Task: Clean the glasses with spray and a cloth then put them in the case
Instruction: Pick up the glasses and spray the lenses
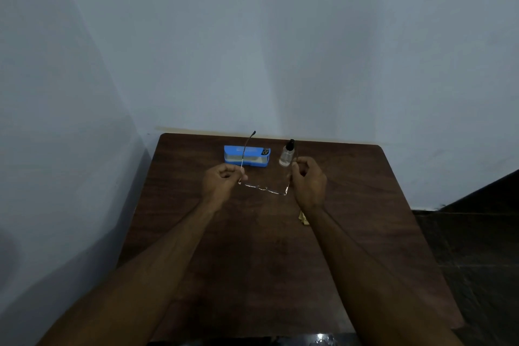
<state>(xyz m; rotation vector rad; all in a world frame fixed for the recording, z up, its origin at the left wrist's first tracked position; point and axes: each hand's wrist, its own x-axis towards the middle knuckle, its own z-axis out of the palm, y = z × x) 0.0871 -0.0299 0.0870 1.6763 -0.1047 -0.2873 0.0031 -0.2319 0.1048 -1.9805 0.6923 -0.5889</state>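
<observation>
Head view is giving me both hands out over the table (pixel 280 261), and I am taking the case (pixel 247 156) as my landmark. The case is lying open toward the far edge of the table, blue, its long side running left to right. I am seeing the glasses (pixel 264 188) held up just nearer than the case, temples unfolded and pointing away from me, the front bar sagging slightly between the two hands. The left hand (pixel 222 180) is pinching the left temple near its hinge, fingers curled in tight around the thin wire; that temple is crossing in front of the case and its dark tip is reaching past the table's far edge. The right hand (pixel 307 180) is closing thumb and fingers on the right temple, to the right of the case (the temple itself is mostly hidden by the fingers). The spray (pixel 286 154) is standing upright just right of the case, black cap on, right behind the right hand's fingertips. A yellowish cloth (pixel 304 219) is peeking out from under the right wrist, nearer and right of the case.
</observation>
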